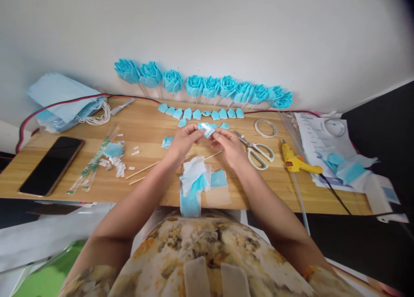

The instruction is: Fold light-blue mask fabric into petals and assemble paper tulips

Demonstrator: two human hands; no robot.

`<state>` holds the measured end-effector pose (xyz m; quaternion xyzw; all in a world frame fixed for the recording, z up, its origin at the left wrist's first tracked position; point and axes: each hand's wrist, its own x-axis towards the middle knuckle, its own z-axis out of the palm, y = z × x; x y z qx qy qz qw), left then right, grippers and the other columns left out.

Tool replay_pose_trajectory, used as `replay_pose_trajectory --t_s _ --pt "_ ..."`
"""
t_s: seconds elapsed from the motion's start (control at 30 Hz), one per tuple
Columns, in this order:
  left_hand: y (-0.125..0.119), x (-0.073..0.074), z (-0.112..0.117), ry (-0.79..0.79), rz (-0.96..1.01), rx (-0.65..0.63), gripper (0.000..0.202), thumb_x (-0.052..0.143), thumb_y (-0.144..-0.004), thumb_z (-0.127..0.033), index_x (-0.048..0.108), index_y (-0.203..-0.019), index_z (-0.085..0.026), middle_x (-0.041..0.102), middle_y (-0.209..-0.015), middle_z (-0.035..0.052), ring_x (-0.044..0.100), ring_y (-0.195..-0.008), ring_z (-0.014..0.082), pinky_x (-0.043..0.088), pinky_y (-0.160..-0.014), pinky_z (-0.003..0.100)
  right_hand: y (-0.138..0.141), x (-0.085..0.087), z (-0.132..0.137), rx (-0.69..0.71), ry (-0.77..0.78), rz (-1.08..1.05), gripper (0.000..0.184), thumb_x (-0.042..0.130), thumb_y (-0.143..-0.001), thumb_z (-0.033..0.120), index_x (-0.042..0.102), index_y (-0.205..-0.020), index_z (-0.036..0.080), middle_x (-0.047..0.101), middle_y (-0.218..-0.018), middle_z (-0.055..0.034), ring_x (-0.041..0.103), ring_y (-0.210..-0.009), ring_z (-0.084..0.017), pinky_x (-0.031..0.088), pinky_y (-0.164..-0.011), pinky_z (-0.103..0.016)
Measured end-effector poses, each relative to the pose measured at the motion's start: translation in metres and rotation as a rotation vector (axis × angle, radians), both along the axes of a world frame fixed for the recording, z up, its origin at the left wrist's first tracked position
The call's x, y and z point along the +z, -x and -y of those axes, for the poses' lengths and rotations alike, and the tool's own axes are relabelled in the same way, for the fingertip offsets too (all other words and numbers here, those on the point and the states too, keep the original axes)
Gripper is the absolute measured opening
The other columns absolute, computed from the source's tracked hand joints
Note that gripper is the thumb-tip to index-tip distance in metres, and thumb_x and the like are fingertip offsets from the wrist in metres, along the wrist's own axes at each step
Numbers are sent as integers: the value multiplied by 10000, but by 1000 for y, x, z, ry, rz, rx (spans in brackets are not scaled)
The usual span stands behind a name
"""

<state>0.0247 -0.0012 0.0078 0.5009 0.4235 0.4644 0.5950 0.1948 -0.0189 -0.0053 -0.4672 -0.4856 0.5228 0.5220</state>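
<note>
Between my two hands, over the middle of the table, is a small folded blue petal piece (pixel 207 129) with a white strip on it. My left hand (pixel 186 141) pinches its left edge. On the other side, my right hand (pixel 229 146) has its fingers closed on the right corner. Beyond my fingers lies a row of blue folded petals (pixel 196 114), with a few more partly hidden behind the hands. Nearer to me, crumpled blue and white cloth (pixel 195 176) sits at the table's front edge. White-handled scissors (pixel 258 152) lie just right of my right hand.
Several blue fabric flowers (pixel 194 86) on sticks lean against the wall. A yellow glue gun (pixel 296 161) and a tape roll (pixel 265 128) are to the right. At left lie a phone (pixel 51 165), white scraps (pixel 119 165), wooden sticks (pixel 142 171) and a stack of blue sheets (pixel 63 96).
</note>
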Motion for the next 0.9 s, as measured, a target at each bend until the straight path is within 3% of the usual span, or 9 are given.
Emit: replay_pose_trajectory --t_s 0.1,0.2,0.33,0.47,0.57,0.73,0.9 --pt "1 0 0 -78 -124 -20 211 671 -744 -348 566 -660 -185 527 -622 -33 453 -624 110 353 -632 263 -8 2 1 -18 -84 93 234 672 -866 447 783 -972 271 742 -934 -13 656 -890 -166 512 -759 -294" --pt "0 0 1 -149 -214 -53 217 662 -751 -340 546 -648 -188 501 -616 -39 443 -625 112 329 -625 270 -10 2 2 37 -156 175 284 713 -859 452 769 -1078 279 743 -982 -7 661 -900 -166 519 -817 -315" --pt "-1 2 2 -138 -124 -57 273 678 -783 -425 584 -690 -186 556 -658 -22 497 -663 124 395 -662 274 -6 1 2 30 -199 232 329 756 -820 407 735 -1114 259 694 -875 9 618 -800 -145 508 -761 -305" --pt "-3 3 4 -86 -16 -91 393 733 -771 -561 644 -789 -179 617 -726 -5 542 -706 127 446 -710 271 -2 0 2 -2 -163 117 349 763 -796 388 690 -1112 258 698 -875 12 646 -813 -146 532 -795 -310" --pt "-7 -2 4 -88 4 -87 382 831 -675 -487 676 -831 -175 644 -760 -8 543 -718 119 439 -709 258 -1 -1 3 -13 -146 69 325 760 -794 382 678 -1083 258 682 -821 28 660 -795 -142 539 -793 -306" --pt "-6 -8 2 -96 -49 9 174 737 -745 -343 676 -762 -180 610 -711 -19 502 -674 113 405 -676 257 0 -1 6 29 -122 116 312 727 -841 415 690 -1118 276 712 -835 20 686 -835 -160 553 -855 -332" --pt "-3 -6 3 -105 -209 -65 157 710 -763 -310 637 -708 -183 544 -642 -34 458 -627 111 349 -628 259 -5 6 9 -6 -176 261 248 695 -874 433 745 -1038 254 749 -930 -12 679 -859 -171 542 -821 -326"
